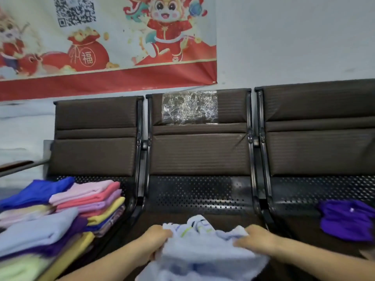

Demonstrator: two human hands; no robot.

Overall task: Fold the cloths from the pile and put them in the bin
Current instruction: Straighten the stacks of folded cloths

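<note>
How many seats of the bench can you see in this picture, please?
3: the left seat behind the stacked cloths, the middle seat behind the light blue cloth both hands hold, and the right seat with a purple cloth. More may lie outside the frame.

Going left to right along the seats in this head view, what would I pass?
Stack of folded coloured cloths → left hand → crumpled pale blue towel → right hand → bunched purple cloth.

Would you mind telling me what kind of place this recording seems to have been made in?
Probably a waiting area or lobby: a row of linked brown seats with perforated metal bases stands against a plain wall, under a festive red banner with a QR code. Both hands hold a pale blue cloth.
</note>
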